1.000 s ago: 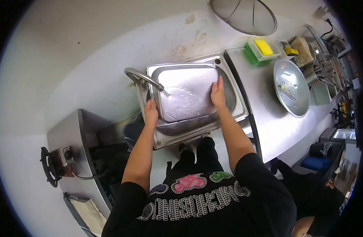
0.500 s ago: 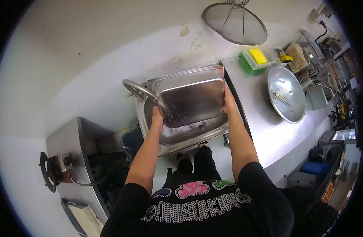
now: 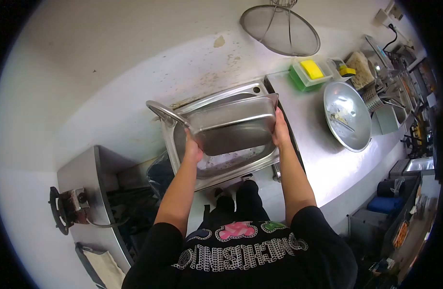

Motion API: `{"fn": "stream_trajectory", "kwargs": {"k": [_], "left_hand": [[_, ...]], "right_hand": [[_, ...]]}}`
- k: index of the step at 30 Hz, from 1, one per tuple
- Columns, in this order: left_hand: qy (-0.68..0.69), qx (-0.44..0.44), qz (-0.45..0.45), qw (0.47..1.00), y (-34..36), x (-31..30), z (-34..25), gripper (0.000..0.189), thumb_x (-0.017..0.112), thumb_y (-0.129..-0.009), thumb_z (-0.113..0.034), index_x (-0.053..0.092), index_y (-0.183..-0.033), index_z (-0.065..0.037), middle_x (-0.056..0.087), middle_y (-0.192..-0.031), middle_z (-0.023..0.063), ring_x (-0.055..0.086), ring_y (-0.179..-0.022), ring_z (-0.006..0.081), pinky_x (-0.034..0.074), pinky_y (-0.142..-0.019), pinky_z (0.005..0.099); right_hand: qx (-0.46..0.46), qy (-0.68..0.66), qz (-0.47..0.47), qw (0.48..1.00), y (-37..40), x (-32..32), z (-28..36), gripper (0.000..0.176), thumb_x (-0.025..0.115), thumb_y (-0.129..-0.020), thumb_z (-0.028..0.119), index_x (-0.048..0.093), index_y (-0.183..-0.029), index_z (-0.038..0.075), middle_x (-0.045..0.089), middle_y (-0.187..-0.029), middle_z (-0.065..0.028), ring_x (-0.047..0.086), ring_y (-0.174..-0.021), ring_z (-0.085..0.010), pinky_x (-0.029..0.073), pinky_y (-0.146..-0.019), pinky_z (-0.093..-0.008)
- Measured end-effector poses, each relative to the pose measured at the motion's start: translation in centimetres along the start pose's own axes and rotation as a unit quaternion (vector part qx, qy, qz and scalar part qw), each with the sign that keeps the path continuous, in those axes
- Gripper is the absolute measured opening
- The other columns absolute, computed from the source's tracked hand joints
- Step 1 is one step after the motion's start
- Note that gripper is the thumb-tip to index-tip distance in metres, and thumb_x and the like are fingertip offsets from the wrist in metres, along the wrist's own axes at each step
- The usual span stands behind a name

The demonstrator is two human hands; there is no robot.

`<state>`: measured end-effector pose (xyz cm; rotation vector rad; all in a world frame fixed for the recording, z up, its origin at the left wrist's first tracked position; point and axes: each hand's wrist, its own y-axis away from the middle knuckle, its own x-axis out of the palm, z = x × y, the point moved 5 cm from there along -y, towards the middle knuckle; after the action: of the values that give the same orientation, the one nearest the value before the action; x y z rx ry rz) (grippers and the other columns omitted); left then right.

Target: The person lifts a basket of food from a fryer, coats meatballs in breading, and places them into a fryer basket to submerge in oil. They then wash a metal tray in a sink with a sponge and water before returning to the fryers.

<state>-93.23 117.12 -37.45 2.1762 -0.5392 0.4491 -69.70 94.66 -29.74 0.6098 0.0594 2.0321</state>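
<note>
A rectangular stainless-steel food pan is held tilted over the sink, its underside and one long side wall showing. My left hand is closed on the pan's left end, close to the faucet. At the opposite end, my right hand grips the pan near its raised right corner. The faucet's spout curves over the pan's left edge. Wet suds or droplets spot the sink bottom below the pan. Fingertips behind the pan are hidden.
Right of the sink, a steel counter carries a large metal bowl with utensils and scraps, and a green container with a yellow sponge. A round mesh strainer hangs on the wall. A burner stands left.
The pan has tipped so that its long side wall shows more and its back edge has come away from the sink's rear rim. Both hands keep their hold.
</note>
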Motion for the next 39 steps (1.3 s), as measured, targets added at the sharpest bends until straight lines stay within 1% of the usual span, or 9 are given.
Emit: {"fn": "stream_trajectory", "kwargs": {"k": [5, 11, 19, 23, 26, 28, 30, 37, 39], "left_hand": [[0.022, 0.001, 0.008, 1.0, 0.7, -0.8, -1.2, 0.068, 0.032, -0.086, -0.064, 0.056, -0.104, -0.003, 0.063, -0.091, 0.0054, 0.06, -0.078, 0.0172, 0.047, -0.072, 0.0269], [-0.053, -0.004, -0.03, 0.998, 1.8, -2.1, -1.7, 0.075, 0.027, -0.087, -0.064, 0.04, -0.129, -0.004, 0.046, -0.128, 0.0132, 0.046, -0.116, 0.0265, 0.038, -0.096, 0.0369], [-0.082, 0.021, -0.02, 0.996, 4.6, 0.8, -4.3, 0.077, 0.021, -0.087, -0.064, 0.035, -0.133, -0.004, 0.041, -0.134, 0.0136, 0.039, -0.123, 0.0269, 0.031, -0.102, 0.0368], [-0.023, 0.038, 0.007, 0.999, 2.6, -1.2, -3.1, 0.077, 0.021, -0.086, -0.067, 0.034, -0.135, -0.009, 0.035, -0.138, 0.0142, 0.031, -0.128, 0.0311, 0.021, -0.106, 0.0462], [0.03, -0.023, 0.026, 0.999, 5.6, 1.7, -2.8, 0.076, 0.024, -0.084, -0.068, 0.032, -0.136, -0.012, 0.034, -0.139, 0.0134, 0.035, -0.125, 0.0328, 0.029, -0.102, 0.0489], [0.192, -0.128, 0.441, 0.867, 6.1, 3.7, -1.9, 0.074, 0.026, -0.084, -0.067, 0.034, -0.134, -0.013, 0.036, -0.137, 0.0135, 0.035, -0.125, 0.0342, 0.028, -0.101, 0.0532], [0.036, -0.074, -0.007, 0.997, 6.7, 1.4, -1.5, 0.06, 0.038, -0.085, -0.049, 0.035, -0.134, -0.014, 0.038, -0.135, 0.013, 0.037, -0.123, 0.035, 0.027, -0.099, 0.0564], [0.072, -0.127, 0.083, 0.986, 6.3, -2.2, 0.4, 0.054, 0.046, -0.072, -0.015, 0.043, -0.126, -0.007, 0.049, -0.123, 0.0134, 0.049, -0.11, 0.0314, 0.036, -0.096, 0.0482], [0.009, -0.149, 0.097, 0.984, 6.5, -2.9, 1.0, 0.057, 0.045, -0.071, -0.012, 0.043, -0.128, -0.007, 0.048, -0.124, 0.0125, 0.049, -0.11, 0.0287, 0.037, -0.096, 0.0459]], "right_hand": [[0.007, 0.035, 0.026, 0.999, -0.6, 0.7, -1.7, 0.05, 0.034, -0.095, 0.037, 0.03, -0.137, 0.011, 0.036, -0.137, -0.0065, 0.033, -0.125, -0.0197, 0.026, -0.103, -0.0321], [0.111, -0.057, -0.005, 0.992, -2.2, -0.2, -6.7, 0.054, 0.037, -0.092, 0.044, 0.035, -0.134, 0.008, 0.042, -0.132, -0.0083, 0.039, -0.121, -0.0205, 0.028, -0.102, -0.0319], [0.136, -0.119, -0.032, 0.983, -2.1, 1.2, -6.3, 0.053, 0.044, -0.09, 0.044, 0.045, -0.125, 0.005, 0.053, -0.122, -0.0076, 0.05, -0.11, -0.0191, 0.035, -0.096, -0.0313], [0.079, -0.088, 0.029, 0.993, -1.4, 2.1, -2.5, 0.058, 0.036, -0.092, 0.046, 0.034, -0.134, 0.006, 0.039, -0.136, -0.0085, 0.037, -0.124, -0.021, 0.027, -0.103, -0.0325], [0.044, -0.082, 0.019, 0.996, -2.5, 0.4, -2.5, 0.054, 0.031, -0.096, 0.038, 0.032, -0.134, 0.0, 0.035, -0.139, -0.0103, 0.035, -0.126, -0.0194, 0.025, -0.104, -0.0306], [0.048, -0.077, -0.029, 0.995, -1.2, 0.6, -0.5, 0.053, 0.033, -0.095, 0.039, 0.036, -0.131, 0.0, 0.039, -0.136, -0.0103, 0.038, -0.123, -0.0191, 0.029, -0.102, -0.0308], [0.108, -0.077, -0.035, 0.991, -0.4, 0.0, 0.0, 0.047, 0.037, -0.095, 0.036, 0.045, -0.124, 0.001, 0.049, -0.126, -0.0086, 0.045, -0.115, -0.018, 0.037, -0.094, -0.0311], [0.009, -0.081, 0.056, 0.995, 1.0, -0.2, 1.4, 0.038, 0.046, -0.087, 0.025, 0.049, -0.119, 0.004, 0.05, -0.121, -0.0071, 0.045, -0.112, -0.0196, 0.036, -0.095, -0.0306], [0.031, -0.063, 0.038, 0.997, 2.3, 0.4, 2.4, 0.055, 0.049, -0.083, 0.027, 0.036, -0.132, 0.004, 0.04, -0.132, -0.0099, 0.039, -0.12, -0.0221, 0.031, -0.1, -0.0319]]}}
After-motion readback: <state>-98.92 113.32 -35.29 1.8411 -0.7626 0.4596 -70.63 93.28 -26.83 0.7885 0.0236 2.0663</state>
